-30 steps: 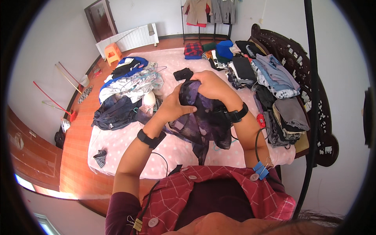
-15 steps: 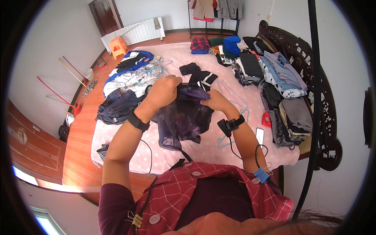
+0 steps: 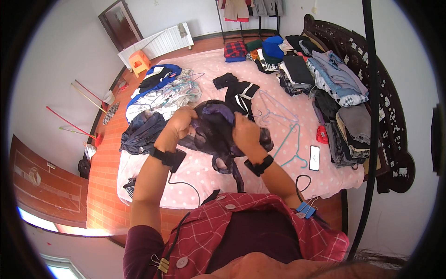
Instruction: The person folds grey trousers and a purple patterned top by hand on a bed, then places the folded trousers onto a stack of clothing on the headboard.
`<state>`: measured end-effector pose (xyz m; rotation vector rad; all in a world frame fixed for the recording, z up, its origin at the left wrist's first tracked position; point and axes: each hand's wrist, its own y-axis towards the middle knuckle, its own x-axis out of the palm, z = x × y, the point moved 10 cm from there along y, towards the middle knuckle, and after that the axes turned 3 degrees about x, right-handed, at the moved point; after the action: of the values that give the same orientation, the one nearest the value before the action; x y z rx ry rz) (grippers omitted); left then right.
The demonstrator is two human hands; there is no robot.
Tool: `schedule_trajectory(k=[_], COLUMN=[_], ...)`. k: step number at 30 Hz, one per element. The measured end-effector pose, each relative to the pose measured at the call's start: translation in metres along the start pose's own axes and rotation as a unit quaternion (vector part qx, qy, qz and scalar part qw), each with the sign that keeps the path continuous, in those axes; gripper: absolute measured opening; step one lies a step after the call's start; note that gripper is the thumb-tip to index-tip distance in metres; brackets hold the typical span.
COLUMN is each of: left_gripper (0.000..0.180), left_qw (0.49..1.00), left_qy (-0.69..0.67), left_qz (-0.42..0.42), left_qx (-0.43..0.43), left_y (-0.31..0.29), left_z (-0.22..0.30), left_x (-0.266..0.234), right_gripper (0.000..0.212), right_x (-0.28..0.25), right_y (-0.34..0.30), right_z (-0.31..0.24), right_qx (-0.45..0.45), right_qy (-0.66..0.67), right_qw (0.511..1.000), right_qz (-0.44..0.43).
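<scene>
Garment [image 3: 213, 132], sheer purple-black, bunches unfolded, gripped by left hand [image 3: 180, 124] and right hand [image 3: 246, 133]; clothes stacks [image 3: 355, 123] lie folded, clothes heap [image 3: 160, 101] loose.

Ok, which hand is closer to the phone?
Right. The right hand is left of the phone, holding the dark garment; the left hand is farther left, at the garment's other side.

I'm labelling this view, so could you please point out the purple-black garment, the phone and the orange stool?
Purple-black garment [image 3: 215, 134], head view: its dark middle.
Phone [image 3: 314, 158], head view: its lit screen.
Orange stool [image 3: 139, 58], head view: its upper part.
</scene>
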<state>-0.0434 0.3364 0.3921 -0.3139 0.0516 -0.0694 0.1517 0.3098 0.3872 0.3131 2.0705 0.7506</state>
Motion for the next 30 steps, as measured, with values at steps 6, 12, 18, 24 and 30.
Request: schedule_trajectory(k=[6,12,18,24,30], left_gripper=[0.023,0.023,0.027,0.022,0.036], left_qw=[0.980,0.956,0.918,0.914,0.966], left_qy=[-0.195,-0.285,-0.382,-0.403,-0.128], left_qz=[0.036,0.061,0.089,0.023,-0.206], left_qx=[-0.033,-0.019,0.060,0.038,0.094], left_y=[0.005,-0.008,-0.030,-0.040,-0.078], left_z=[-0.046,-0.063,-0.062,-0.067,-0.012], left_x=[-0.019,0.001,0.024,0.078,0.083], right_gripper=[0.031,0.042,0.050,0.044,0.035], right_x=[0.023,0.052,0.060,0.114,0.122], right_y=[-0.063,-0.061,-0.057,-0.057,-0.043], right_z=[-0.055,-0.049,-0.056,-0.033,0.010], right_qx=[-0.116,-0.025,0.029,0.069,0.245], right_qy=[0.000,0.366,0.553,0.525,0.695], right_qw=[0.993,0.920,0.769,0.815,0.625], right_qz=[0.006,-0.137,-0.319,-0.234,-0.259])
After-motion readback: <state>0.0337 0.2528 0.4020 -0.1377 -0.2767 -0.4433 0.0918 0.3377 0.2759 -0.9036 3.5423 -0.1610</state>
